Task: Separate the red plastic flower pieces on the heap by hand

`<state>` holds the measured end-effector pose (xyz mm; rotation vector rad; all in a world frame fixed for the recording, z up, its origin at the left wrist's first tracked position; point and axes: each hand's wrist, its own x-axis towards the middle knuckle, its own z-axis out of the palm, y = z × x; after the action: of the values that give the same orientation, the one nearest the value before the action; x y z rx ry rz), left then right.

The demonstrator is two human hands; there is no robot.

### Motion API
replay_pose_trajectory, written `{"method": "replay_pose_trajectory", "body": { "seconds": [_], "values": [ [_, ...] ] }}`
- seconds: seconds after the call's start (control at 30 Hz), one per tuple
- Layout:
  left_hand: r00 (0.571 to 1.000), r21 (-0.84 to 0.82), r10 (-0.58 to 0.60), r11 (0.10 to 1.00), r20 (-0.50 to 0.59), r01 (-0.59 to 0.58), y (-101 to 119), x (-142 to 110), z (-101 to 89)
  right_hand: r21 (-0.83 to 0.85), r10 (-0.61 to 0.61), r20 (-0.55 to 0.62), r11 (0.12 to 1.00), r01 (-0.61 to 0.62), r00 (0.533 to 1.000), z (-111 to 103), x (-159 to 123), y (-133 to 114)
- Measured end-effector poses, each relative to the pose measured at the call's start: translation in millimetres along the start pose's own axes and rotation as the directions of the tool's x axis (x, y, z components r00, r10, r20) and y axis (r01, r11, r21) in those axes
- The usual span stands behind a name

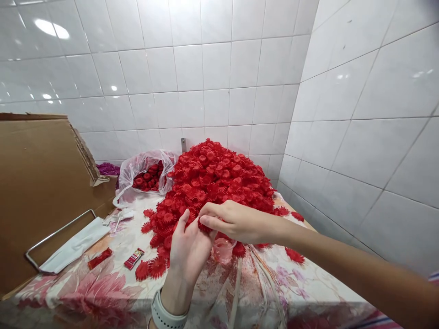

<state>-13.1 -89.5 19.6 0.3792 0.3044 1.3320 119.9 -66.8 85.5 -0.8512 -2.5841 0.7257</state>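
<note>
A tall heap of red plastic flower pieces (212,180) lies on a table covered with a floral cloth (103,288). My left hand (188,249) rises from below, palm up, fingers closed around a red flower piece (205,227). My right hand (236,221) reaches in from the right and pinches the same piece with thumb and fingertips. Both hands meet just in front of the heap. A small clear cup (222,250) stands under my right hand.
A clear plastic bag (146,171) holds more red pieces at the back left. A large cardboard sheet (37,183) leans at the left, with a metal wire frame (58,235) and white paper. Two small red packets (133,258) lie on the cloth. White tiled walls close in behind and right.
</note>
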Motion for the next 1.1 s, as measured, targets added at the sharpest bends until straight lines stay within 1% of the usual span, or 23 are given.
{"method": "replay_pose_trajectory", "body": {
  "seconds": [0.13,0.27,0.37,0.5,0.57,0.6,0.7,0.8,0.87,0.93,1.0,1.03,1.1],
  "values": [
    [1.000,0.049,-0.006,0.999,-0.011,0.007,5,16,5.1,-0.023,-0.019,-0.077,1.000,0.017,0.997,-1,-6,6],
    [0.999,0.095,-0.036,0.995,-0.014,0.037,13,43,11.4,0.024,0.003,-0.198,1.000,0.002,0.980,-7,-3,22],
    [0.996,0.148,-0.080,0.985,-0.035,0.084,16,65,17.6,0.003,-0.013,-0.242,1.000,0.014,0.970,-8,2,34],
    [0.994,0.203,-0.104,0.974,-0.017,0.105,16,82,21.9,-0.010,-0.030,-0.357,1.000,0.029,0.934,-6,7,46],
    [0.990,0.239,-0.140,0.961,-0.004,0.137,15,83,21.2,-0.081,-0.091,-0.379,0.995,0.065,0.921,-3,8,52],
    [0.987,0.259,-0.162,0.953,-0.005,0.158,14,82,20.1,-0.121,-0.122,-0.403,0.989,0.080,0.907,-1,8,54],
    [0.979,0.287,-0.203,0.936,-0.036,0.205,13,76,14.5,-0.182,-0.197,-0.525,0.976,0.117,0.828,9,7,63],
    [0.968,0.331,-0.242,0.910,-0.067,0.250,13,72,5.8,-0.255,-0.319,-0.506,0.943,0.215,0.801,22,6,75],
    [0.960,0.369,-0.264,0.886,-0.095,0.280,12,73,-0.7,-0.270,-0.359,-0.569,0.931,0.245,0.740,30,5,81],
    [0.955,0.391,-0.266,0.871,-0.134,0.297,11,73,-5.9,-0.301,-0.385,-0.538,0.919,0.256,0.750,36,1,84],
    [0.950,0.411,-0.263,0.858,-0.166,0.309,9,73,-8.1,-0.373,-0.449,-0.487,0.883,0.286,0.750,40,-3,85],
    [0.947,0.425,-0.270,0.847,-0.176,0.321,8,72,-7.6,-0.405,-0.478,-0.467,0.864,0.300,0.744,41,-6,84],
    [0.937,0.446,-0.295,0.824,-0.187,0.349,5,68,-3.7,-0.430,-0.508,-0.465,0.845,0.317,0.725,40,-9,83]
  ]
}}
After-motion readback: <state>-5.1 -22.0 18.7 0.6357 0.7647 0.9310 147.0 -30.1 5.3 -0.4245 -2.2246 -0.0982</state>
